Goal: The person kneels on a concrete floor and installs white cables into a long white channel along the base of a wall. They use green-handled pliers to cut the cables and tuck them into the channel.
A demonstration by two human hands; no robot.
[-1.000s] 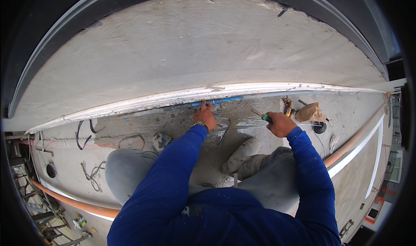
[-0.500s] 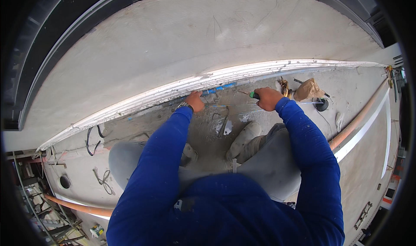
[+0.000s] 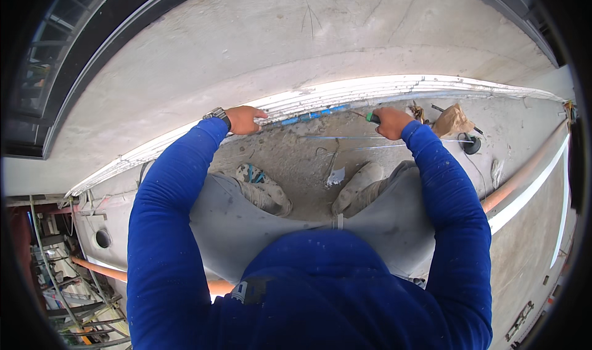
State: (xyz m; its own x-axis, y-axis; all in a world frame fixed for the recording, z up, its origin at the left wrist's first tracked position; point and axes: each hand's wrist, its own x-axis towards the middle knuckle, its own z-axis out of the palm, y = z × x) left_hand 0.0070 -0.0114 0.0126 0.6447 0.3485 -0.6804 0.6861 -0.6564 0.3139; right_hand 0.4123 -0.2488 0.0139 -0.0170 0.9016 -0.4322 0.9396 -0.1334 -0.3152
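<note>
My left hand (image 3: 245,119), with a metal-banded watch on its wrist, rests at the row of white pipes (image 3: 370,90) along the foot of the wall. Its fingers point right, the index finger stretched out, and I see nothing held in it. A screwdriver-like tool (image 3: 372,118) with a green and black handle is gripped in my right hand (image 3: 391,123). Its thin shaft points left toward a blue pipe (image 3: 314,114) that runs beside the white pipes. The shaft's tip is too faint to tell whether it touches anything.
Thin metal rods (image 3: 354,138) lie on the dusty concrete ahead of my shoes (image 3: 361,187). To the right are a crumpled brown paper bag (image 3: 453,121) and a black round object (image 3: 472,144). An orange pipe (image 3: 524,165) runs behind them. A round hole (image 3: 103,238) shows at left.
My left hand has moved left and up, off the blue pipe to the white pipes. The right hand, still holding the tool, has shifted slightly right and up in the picture.
</note>
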